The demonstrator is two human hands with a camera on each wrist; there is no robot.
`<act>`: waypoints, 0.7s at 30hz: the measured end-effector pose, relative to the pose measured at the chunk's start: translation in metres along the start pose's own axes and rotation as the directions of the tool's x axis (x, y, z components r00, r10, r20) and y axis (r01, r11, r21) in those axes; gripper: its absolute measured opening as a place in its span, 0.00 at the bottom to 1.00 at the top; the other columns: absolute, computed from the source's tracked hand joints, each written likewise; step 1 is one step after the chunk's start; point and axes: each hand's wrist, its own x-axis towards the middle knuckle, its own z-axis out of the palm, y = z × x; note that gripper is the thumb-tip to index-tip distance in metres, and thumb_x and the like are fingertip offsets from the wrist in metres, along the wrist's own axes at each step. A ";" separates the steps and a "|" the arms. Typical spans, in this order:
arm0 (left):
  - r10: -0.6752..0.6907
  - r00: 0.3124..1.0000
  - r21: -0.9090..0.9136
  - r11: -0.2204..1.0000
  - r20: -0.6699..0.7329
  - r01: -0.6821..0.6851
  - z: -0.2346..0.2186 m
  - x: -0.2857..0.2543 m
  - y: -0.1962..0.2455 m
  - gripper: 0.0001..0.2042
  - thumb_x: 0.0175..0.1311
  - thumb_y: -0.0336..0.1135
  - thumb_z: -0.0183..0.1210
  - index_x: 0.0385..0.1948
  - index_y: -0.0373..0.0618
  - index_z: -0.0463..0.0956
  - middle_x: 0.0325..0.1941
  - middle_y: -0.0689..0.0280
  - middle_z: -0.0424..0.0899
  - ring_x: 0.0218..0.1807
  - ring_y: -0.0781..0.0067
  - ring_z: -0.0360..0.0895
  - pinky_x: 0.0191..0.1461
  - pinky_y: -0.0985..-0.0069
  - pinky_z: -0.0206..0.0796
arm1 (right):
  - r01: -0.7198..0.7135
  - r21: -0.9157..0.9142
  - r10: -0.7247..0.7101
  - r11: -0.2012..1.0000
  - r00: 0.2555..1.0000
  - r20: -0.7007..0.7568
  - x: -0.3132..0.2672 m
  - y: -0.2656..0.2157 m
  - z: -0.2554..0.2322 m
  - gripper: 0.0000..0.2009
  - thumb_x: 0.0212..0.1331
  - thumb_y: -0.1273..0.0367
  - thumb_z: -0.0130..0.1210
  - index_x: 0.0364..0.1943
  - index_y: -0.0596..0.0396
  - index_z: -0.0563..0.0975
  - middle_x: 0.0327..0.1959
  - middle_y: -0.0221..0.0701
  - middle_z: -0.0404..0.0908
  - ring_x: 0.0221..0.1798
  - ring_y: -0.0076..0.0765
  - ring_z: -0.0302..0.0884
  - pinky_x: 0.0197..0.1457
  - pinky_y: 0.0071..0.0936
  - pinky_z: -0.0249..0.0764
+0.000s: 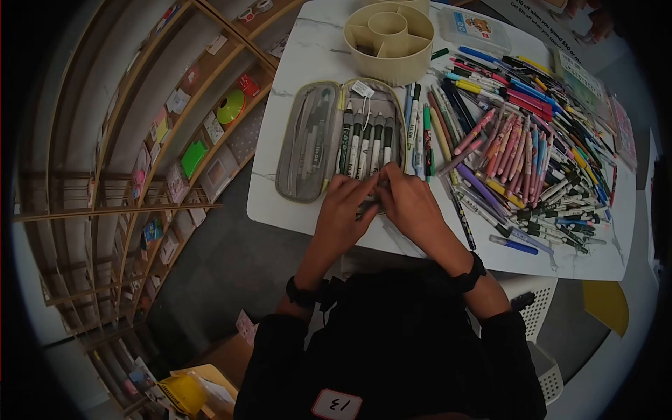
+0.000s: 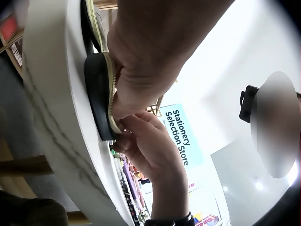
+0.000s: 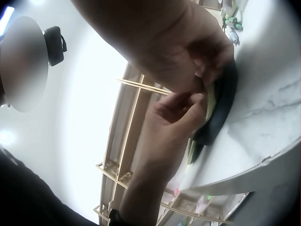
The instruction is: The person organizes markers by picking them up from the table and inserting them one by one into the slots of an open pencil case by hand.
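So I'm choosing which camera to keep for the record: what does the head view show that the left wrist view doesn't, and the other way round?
Only the head view shows the open pencil case from above with pens slotted inside, the round divided holder and the big spread of pens on the table.

Only the left wrist view shows the case's zipper edge side on and a Stationery Selection Store sign.

Both show the left hand and right hand meeting at the case's near end.
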 end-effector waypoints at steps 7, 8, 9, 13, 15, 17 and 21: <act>0.014 1.000 0.096 0.995 -0.024 -0.012 0.006 0.001 -0.004 0.24 0.45 0.21 0.66 0.50 0.39 0.78 0.33 0.63 0.76 0.39 0.59 0.69 0.43 0.66 0.67 | 0.036 0.004 -0.036 0.999 0.999 -0.037 -0.003 0.002 0.004 0.09 0.56 0.78 0.55 0.37 0.61 0.67 0.26 0.47 0.80 0.31 0.60 0.78 0.33 0.49 0.73; 0.024 1.000 0.117 0.993 -0.012 -0.022 0.006 0.001 -0.004 0.22 0.46 0.22 0.65 0.48 0.38 0.78 0.33 0.63 0.74 0.40 0.58 0.68 0.44 0.66 0.67 | 0.036 0.007 -0.036 0.999 0.999 -0.039 -0.003 0.003 0.004 0.09 0.56 0.78 0.55 0.37 0.61 0.67 0.26 0.47 0.80 0.31 0.60 0.78 0.33 0.49 0.73; 0.024 1.000 0.119 0.993 -0.009 -0.023 0.006 0.002 -0.003 0.22 0.46 0.22 0.65 0.48 0.38 0.78 0.33 0.63 0.74 0.40 0.58 0.68 0.44 0.66 0.67 | 0.047 0.022 -0.046 0.999 0.998 -0.040 -0.004 0.004 0.004 0.08 0.57 0.77 0.54 0.36 0.61 0.67 0.25 0.49 0.79 0.30 0.62 0.77 0.33 0.51 0.72; 0.039 0.998 0.221 0.974 0.051 -0.050 0.002 0.007 0.003 0.20 0.47 0.24 0.65 0.47 0.38 0.79 0.33 0.63 0.72 0.40 0.60 0.68 0.44 0.67 0.67 | 0.036 0.107 -0.033 0.994 0.999 -0.031 -0.002 0.007 0.002 0.08 0.56 0.78 0.53 0.36 0.62 0.66 0.24 0.51 0.78 0.30 0.64 0.76 0.34 0.53 0.72; 0.045 0.995 0.219 0.974 0.084 -0.063 -0.001 0.010 0.004 0.20 0.47 0.25 0.65 0.47 0.38 0.79 0.33 0.64 0.72 0.40 0.60 0.67 0.45 0.67 0.67 | 0.044 0.125 -0.041 0.991 0.999 -0.031 -0.002 0.007 0.001 0.08 0.56 0.78 0.53 0.36 0.62 0.65 0.23 0.50 0.77 0.30 0.64 0.76 0.34 0.53 0.72; 0.034 0.995 0.167 0.985 0.098 -0.050 -0.004 0.012 0.004 0.24 0.45 0.21 0.65 0.51 0.42 0.79 0.31 0.63 0.71 0.39 0.61 0.68 0.41 0.68 0.66 | 0.052 0.144 -0.048 0.988 0.998 -0.032 -0.002 0.006 -0.001 0.09 0.56 0.78 0.53 0.36 0.62 0.65 0.23 0.50 0.77 0.30 0.64 0.76 0.34 0.53 0.71; 0.008 0.989 0.155 0.987 0.149 -0.031 -0.007 0.017 0.003 0.25 0.45 0.22 0.66 0.51 0.42 0.79 0.33 0.63 0.71 0.41 0.61 0.68 0.43 0.67 0.66 | 0.024 0.180 -0.020 0.983 0.999 -0.025 -0.001 0.005 -0.003 0.10 0.56 0.78 0.53 0.38 0.62 0.64 0.23 0.50 0.77 0.30 0.64 0.76 0.34 0.54 0.71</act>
